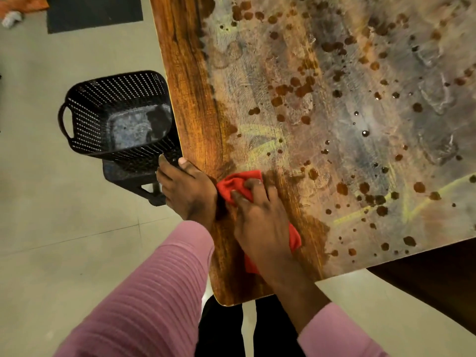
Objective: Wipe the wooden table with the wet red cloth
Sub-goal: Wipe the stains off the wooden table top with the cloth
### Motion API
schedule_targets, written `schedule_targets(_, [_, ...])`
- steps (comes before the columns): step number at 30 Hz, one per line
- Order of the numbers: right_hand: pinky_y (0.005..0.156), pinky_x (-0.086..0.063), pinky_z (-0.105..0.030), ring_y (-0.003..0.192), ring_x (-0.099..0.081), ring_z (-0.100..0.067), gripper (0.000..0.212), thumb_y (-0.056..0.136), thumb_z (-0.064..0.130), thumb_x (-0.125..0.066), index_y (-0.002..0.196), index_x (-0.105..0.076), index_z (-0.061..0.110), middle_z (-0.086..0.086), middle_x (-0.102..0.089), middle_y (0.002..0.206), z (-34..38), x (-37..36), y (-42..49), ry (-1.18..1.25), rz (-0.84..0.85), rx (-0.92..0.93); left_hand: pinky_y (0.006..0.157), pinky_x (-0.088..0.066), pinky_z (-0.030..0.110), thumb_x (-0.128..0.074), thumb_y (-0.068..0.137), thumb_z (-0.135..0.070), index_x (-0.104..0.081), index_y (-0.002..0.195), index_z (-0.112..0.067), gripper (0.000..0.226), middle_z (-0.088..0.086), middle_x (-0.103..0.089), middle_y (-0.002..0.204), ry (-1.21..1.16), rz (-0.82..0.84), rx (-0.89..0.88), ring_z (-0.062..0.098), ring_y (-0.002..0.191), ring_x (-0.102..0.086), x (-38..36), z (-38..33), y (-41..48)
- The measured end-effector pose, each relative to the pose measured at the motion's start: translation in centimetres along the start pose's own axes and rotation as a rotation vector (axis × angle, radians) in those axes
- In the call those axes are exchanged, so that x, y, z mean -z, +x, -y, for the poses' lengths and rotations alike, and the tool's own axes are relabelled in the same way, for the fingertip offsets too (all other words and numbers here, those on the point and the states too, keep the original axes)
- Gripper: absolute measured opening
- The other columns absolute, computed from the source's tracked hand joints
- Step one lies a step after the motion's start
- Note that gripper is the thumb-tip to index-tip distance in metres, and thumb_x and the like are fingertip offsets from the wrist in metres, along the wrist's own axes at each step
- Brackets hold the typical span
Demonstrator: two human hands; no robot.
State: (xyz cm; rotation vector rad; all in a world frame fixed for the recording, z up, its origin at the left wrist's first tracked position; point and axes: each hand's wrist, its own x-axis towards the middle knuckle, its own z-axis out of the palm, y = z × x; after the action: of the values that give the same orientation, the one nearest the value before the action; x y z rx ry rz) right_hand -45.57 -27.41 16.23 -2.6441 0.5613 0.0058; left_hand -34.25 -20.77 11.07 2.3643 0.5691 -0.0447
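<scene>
The wooden table (188, 81) fills the upper right; most of its top is smeared with grey and yellow chalky film and dotted with dark wet drops, while a strip along its left edge shows clean brown grain. My right hand (260, 222) presses flat on the red cloth (239, 182), which bunches out past my fingers and shows again at my wrist, near the table's near-left corner. My left hand (186, 191) rests against the table's left edge, fingers spread and holding nothing.
A black perforated plastic basket (116, 112) stands on a dark stool (134, 181) just left of the table edge. A dark mat (95, 11) lies on the tiled floor at the top left. My dark-clad legs (224, 331) show below the table corner.
</scene>
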Motion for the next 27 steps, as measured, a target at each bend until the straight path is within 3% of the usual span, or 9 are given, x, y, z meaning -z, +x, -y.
schedule_targets(3, [0.075, -0.05, -0.039, 0.101, -0.046, -0.027, 0.035, 0.087, 0.028, -0.053, 0.118, -0.066, 0.022, -0.007, -0.053, 0.124, -3.1, 1.2, 1.1, -0.08, -0.023, 0.039, 0.103, -0.037, 0.057, -0.031, 0.103, -0.036, -0.03, 0.149, -0.015, 0.05, 0.015, -0.036, 0.151, 0.008, 0.0, -0.012, 0.038, 0.133, -0.041, -0.1, 0.2, 0.1])
schedule_targets(6, [0.083, -0.047, -0.046, 0.105, -0.043, -0.029, 0.037, 0.086, 0.021, -0.058, 0.122, -0.063, 0.024, -0.01, -0.049, 0.124, -6.3, 2.5, 3.6, -0.081, -0.109, -0.286, 0.103, -0.038, 0.057, -0.03, 0.103, -0.036, -0.029, 0.149, -0.015, 0.05, 0.016, -0.036, 0.151, 0.043, -0.002, -0.027, 0.039, 0.132, -0.042, -0.2, 0.2, 0.1])
schedule_targets(8, [0.086, -0.046, -0.048, 0.107, -0.044, -0.033, 0.037, 0.083, 0.018, -0.058, 0.119, -0.065, 0.021, -0.013, -0.049, 0.122, -6.1, 2.6, 4.6, -0.078, -0.174, -0.381, 0.103, -0.038, 0.058, -0.03, 0.103, -0.036, -0.029, 0.149, -0.016, 0.05, 0.016, -0.037, 0.151, 0.065, -0.002, -0.033, 0.039, 0.132, -0.042, -0.2, 0.1, 0.0])
schedule_targets(12, [0.073, -0.046, -0.032, 0.1, -0.047, -0.029, 0.034, 0.08, 0.023, -0.058, 0.113, -0.068, 0.022, -0.009, -0.053, 0.121, -1.6, 0.7, 4.1, -0.058, -0.137, -0.197, 0.102, -0.038, 0.056, -0.03, 0.102, -0.037, -0.031, 0.148, -0.016, 0.05, 0.017, -0.039, 0.149, 0.082, 0.003, -0.04, 0.039, 0.131, -0.043, -0.2, 0.1, 0.0])
schedule_targets(16, [0.068, -0.049, -0.035, 0.097, -0.047, -0.026, 0.032, 0.083, 0.025, -0.057, 0.114, -0.067, 0.022, -0.005, -0.052, 0.123, 0.2, -0.5, 3.7, -0.061, 0.021, 0.113, 0.101, -0.04, 0.055, -0.03, 0.1, -0.038, -0.033, 0.146, -0.018, 0.05, 0.016, -0.042, 0.146, 0.079, -0.019, -0.02, 0.038, 0.13, -0.045, -0.4, 0.0, 0.0])
schedule_targets(18, [0.071, -0.052, -0.037, 0.1, -0.046, -0.027, 0.035, 0.086, 0.029, -0.053, 0.118, -0.065, 0.024, -0.005, -0.051, 0.125, -1.6, 0.3, 4.3, -0.087, 0.019, 0.073, 0.1, -0.04, 0.057, -0.029, 0.1, -0.038, -0.032, 0.146, -0.017, 0.05, 0.018, -0.042, 0.145, 0.085, -0.014, -0.038, 0.04, 0.128, -0.046, -0.4, 0.0, 0.0])
schedule_targets(21, [0.085, -0.048, -0.047, 0.111, -0.043, -0.031, 0.037, 0.088, 0.021, -0.056, 0.124, -0.061, 0.026, -0.009, -0.048, 0.13, -4.5, 1.6, 6.6, -0.104, -0.075, -0.213, 0.102, -0.039, 0.058, -0.028, 0.102, -0.038, -0.031, 0.146, -0.016, 0.05, 0.018, -0.041, 0.146, 0.089, -0.003, -0.039, 0.041, 0.129, -0.045, -0.3, 0.1, 0.1])
schedule_targets(23, [0.09, -0.043, -0.047, 0.109, -0.044, -0.032, 0.036, 0.087, 0.018, -0.054, 0.122, -0.063, 0.024, -0.011, -0.05, 0.126, -4.4, 1.7, 8.1, -0.121, -0.156, -0.324, 0.103, -0.039, 0.058, -0.028, 0.103, -0.038, -0.031, 0.147, -0.016, 0.049, 0.018, -0.04, 0.147, 0.09, 0.008, -0.028, 0.04, 0.13, -0.044, -0.1, 0.1, 0.1])
schedule_targets(27, [0.082, -0.048, -0.039, 0.104, -0.046, -0.03, 0.038, 0.087, 0.03, -0.046, 0.118, -0.065, 0.021, -0.011, -0.051, 0.127, -0.9, 0.4, 8.1, -0.072, -0.175, -0.245, 0.102, -0.039, 0.056, -0.031, 0.103, -0.035, -0.031, 0.148, -0.015, 0.049, 0.017, -0.039, 0.148, 0.06, 0.028, 0.001, 0.038, 0.131, -0.042, 0.1, -0.2, 0.0])
